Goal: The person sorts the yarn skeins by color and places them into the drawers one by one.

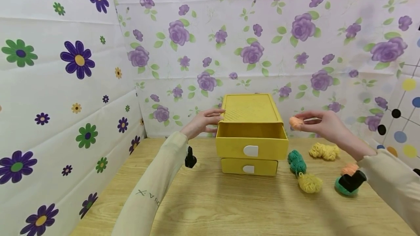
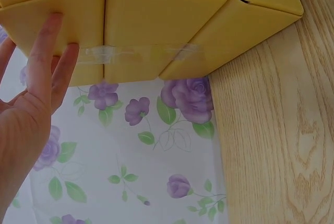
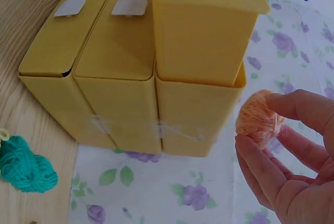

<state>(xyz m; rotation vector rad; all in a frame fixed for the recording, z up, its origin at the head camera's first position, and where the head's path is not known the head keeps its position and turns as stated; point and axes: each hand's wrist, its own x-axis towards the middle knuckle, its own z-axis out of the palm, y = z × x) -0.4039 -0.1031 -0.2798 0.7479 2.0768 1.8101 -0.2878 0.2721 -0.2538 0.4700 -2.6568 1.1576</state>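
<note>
A yellow drawer unit (image 1: 251, 108) stands against the back wall, its top drawer (image 1: 252, 148) pulled out; the part of its inside that shows holds nothing. My left hand (image 1: 204, 122) rests its fingertips on the unit's left side, fingers fairly straight, as the left wrist view also shows on the yellow side wall (image 2: 141, 31). To the right of the unit, my right hand (image 1: 323, 125) pinches a peach yarn ball (image 1: 296, 123) in the air between thumb and fingers. In the right wrist view the peach yarn ball (image 3: 259, 119) is beside the unit, apart from it.
On the table (image 1: 197, 207), right of the unit, lie a teal yarn skein (image 1: 296, 162), a yellow yarn ball (image 1: 310, 183) and a pale yellow skein (image 1: 324, 151). Farther right, another peach ball (image 1: 349, 169) and a green ball (image 1: 344, 188) sit partly behind the right wrist camera. Flowered cloth walls stand behind and left.
</note>
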